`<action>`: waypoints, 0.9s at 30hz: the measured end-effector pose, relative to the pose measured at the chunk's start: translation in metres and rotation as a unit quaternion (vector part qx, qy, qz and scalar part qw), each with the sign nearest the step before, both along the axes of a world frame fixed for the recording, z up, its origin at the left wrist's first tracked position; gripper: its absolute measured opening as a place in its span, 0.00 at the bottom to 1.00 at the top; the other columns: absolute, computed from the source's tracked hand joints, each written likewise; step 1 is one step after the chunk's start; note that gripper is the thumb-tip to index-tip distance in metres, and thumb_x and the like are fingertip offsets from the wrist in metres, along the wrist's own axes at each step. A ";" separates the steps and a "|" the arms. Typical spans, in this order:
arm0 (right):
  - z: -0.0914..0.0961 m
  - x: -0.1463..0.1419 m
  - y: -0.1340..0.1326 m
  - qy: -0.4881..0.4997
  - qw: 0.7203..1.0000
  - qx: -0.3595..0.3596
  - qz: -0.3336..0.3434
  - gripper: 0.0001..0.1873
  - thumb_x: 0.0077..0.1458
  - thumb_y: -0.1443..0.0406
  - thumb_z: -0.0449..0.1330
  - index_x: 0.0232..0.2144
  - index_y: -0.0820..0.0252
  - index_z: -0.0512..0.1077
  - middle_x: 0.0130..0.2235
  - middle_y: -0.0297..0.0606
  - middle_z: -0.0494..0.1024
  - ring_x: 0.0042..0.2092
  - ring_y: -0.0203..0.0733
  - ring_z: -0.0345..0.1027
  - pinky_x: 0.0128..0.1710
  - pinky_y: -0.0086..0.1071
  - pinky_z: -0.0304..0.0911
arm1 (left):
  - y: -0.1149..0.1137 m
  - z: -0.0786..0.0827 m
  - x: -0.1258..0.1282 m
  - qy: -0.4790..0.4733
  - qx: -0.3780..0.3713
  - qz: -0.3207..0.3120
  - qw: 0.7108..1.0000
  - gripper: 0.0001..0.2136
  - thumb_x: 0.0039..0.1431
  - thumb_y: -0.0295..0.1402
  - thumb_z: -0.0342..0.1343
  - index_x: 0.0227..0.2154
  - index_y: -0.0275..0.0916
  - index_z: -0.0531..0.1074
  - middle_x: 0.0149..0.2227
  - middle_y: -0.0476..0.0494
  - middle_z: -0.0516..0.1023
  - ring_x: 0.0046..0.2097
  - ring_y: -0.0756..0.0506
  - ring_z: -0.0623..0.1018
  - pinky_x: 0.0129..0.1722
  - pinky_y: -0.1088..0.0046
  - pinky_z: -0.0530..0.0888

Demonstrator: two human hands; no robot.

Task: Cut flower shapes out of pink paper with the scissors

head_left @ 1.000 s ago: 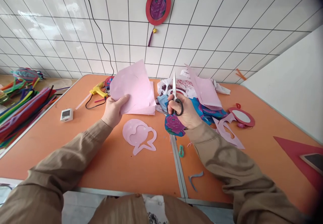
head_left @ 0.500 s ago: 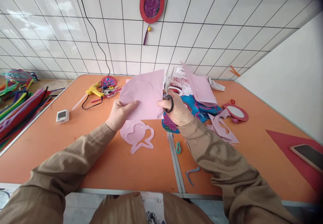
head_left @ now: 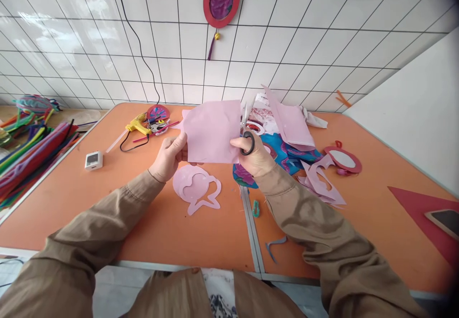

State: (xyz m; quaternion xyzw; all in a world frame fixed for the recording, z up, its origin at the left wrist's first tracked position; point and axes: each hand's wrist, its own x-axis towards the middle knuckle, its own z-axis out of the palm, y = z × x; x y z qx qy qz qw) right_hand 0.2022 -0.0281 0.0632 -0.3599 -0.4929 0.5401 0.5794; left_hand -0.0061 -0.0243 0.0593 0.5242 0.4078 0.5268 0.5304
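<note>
A pink felt-like sheet (head_left: 213, 131) is held up above the table between both hands. My left hand (head_left: 168, 158) grips its left edge, thumb in front and the other fingers partly hidden behind. At the right edge, my right hand (head_left: 255, 155) pinches the sheet and also keeps hold of the scissors (head_left: 248, 142). Their black handle loops around near the thumb, and the slightly parted blades point up, away from me. Below the sheet lie pink cut-outs (head_left: 182, 184), one with a curved, pointed outline. Blue flowered fabric (head_left: 279, 148) rests beyond my right hand.
A yellow glue gun (head_left: 138, 124) and a small white device (head_left: 93, 160) lie at left. Pink scraps (head_left: 321, 184), a red-rimmed oval (head_left: 343, 160) and a phone (head_left: 444, 222) are at right. A green clip (head_left: 256, 208) sits near the table seam (head_left: 253, 236).
The pink sheet has been turned, and the curved outline on its face no longer shows. My left hand has shifted to its left edge. The scissors stay in my right hand.
</note>
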 end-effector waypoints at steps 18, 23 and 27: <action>0.000 0.005 0.004 0.064 0.997 0.031 -0.017 0.17 0.38 0.65 0.64 0.36 0.48 0.72 0.30 0.32 0.78 0.40 0.48 0.75 0.33 0.38 0.72 | 0.010 -0.037 -0.022 0.545 0.069 -0.060 0.834 0.06 0.47 0.29 0.58 0.31 0.39 0.74 0.30 0.44 0.74 0.37 0.39 0.77 0.35 0.66 0.70; -0.005 0.006 0.008 0.083 0.995 0.043 -0.032 0.15 0.38 0.66 0.64 0.33 0.49 0.71 0.32 0.32 0.79 0.40 0.48 0.75 0.33 0.38 0.72 | 0.016 -0.006 -0.022 0.403 0.036 -0.169 0.899 0.10 0.51 0.39 0.58 0.29 0.37 0.75 0.29 0.41 0.78 0.31 0.43 0.77 0.30 0.66 0.73; -0.001 0.004 0.005 0.075 0.994 0.060 -0.053 0.12 0.38 0.66 0.64 0.30 0.51 0.71 0.33 0.32 0.79 0.39 0.46 0.75 0.32 0.36 0.71 | 0.001 0.011 0.001 0.159 0.021 -0.303 0.939 0.31 0.42 0.49 0.68 0.48 0.38 0.75 0.52 0.30 0.78 0.51 0.33 0.77 0.45 0.58 0.76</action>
